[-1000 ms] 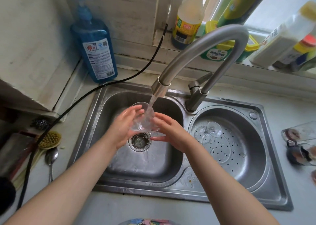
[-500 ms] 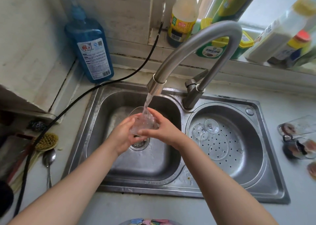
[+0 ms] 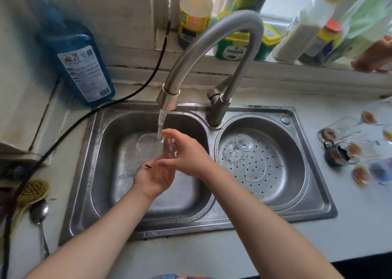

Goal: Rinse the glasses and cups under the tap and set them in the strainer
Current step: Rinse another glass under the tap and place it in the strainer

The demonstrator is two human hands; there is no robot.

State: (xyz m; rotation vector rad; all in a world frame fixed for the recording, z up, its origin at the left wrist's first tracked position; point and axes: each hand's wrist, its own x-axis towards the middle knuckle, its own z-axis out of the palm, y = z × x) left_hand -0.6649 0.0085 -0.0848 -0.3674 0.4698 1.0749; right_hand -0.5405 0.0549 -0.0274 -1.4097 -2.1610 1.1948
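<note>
Right hand (image 3: 186, 153) gripping glass (image 3: 167, 147) under stream (image 3: 161, 121) — for rinsing; left hand (image 3: 154, 176) open, cupped beneath — probably catching runoff.

- Tap (image 3: 212, 51) runs water onto a clear glass (image 3: 169, 147) over the left basin (image 3: 110, 172).
- Right hand (image 3: 186, 153) grips the glass; left hand (image 3: 154, 176) lies palm-up beneath it.
- Wine glass (image 3: 239, 147) lies in the strainer (image 3: 275, 172).
- Dirty glasses (image 3: 343, 142) sit on the counter, right.
</note>
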